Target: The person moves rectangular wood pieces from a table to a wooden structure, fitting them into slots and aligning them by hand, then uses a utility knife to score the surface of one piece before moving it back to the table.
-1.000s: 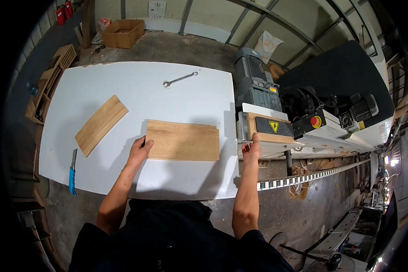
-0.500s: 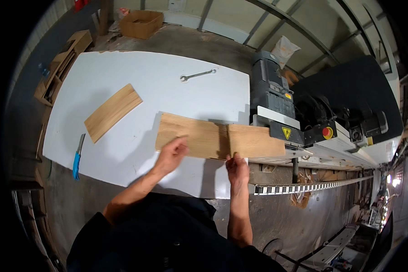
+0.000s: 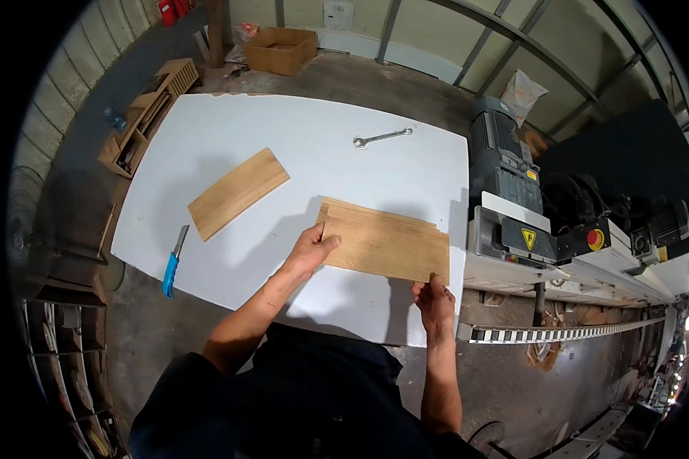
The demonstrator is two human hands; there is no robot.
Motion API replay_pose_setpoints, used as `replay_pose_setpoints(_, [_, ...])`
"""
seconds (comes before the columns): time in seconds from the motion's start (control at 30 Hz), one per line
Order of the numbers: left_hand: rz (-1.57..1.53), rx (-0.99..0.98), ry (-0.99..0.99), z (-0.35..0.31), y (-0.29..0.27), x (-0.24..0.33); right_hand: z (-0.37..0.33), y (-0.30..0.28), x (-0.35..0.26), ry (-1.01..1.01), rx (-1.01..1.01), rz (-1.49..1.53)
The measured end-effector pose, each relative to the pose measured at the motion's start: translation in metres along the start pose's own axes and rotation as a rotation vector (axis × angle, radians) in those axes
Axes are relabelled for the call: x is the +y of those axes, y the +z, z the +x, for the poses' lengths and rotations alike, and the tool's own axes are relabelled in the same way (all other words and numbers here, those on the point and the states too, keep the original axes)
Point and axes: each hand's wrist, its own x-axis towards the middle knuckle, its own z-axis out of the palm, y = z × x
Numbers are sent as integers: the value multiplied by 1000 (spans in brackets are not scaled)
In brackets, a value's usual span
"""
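Note:
I hold a light-brown wooden board (image 3: 386, 246) over the white table, tilted a little down to the right. My left hand (image 3: 312, 251) is closed on its left end, thumb on top and fingers beneath. At the near right corner, my right hand (image 3: 435, 300) pinches the edge. Under it lies a second board, of which only a strip (image 3: 343, 206) shows along the far side; whether the two touch, I cannot tell. Another wooden plank (image 3: 239, 193) rests slanted to the left. A blue-handled knife (image 3: 171, 271) lies at the table's left front edge.
A combination wrench (image 3: 383, 138) lies at the back of the white table (image 3: 314, 145). To the right stands a grey machine (image 3: 505, 164) with a red stop button (image 3: 595, 239) and a rail (image 3: 566, 330). A cardboard box (image 3: 281, 52) sits on the floor behind.
The upper board has moved left, away from the machine, and now overlaps the lower board. My left hand has closed on its left end. The view has shifted.

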Motion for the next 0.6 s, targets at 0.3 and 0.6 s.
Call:
replay_pose_setpoints(0.3, [859, 409, 262, 13, -26, -21, 20, -42, -14, -407, 192, -578])
replay_pose_setpoints(0.6, [233, 19, -241, 25, -19, 11, 61, 10, -26, -255, 36, -633])
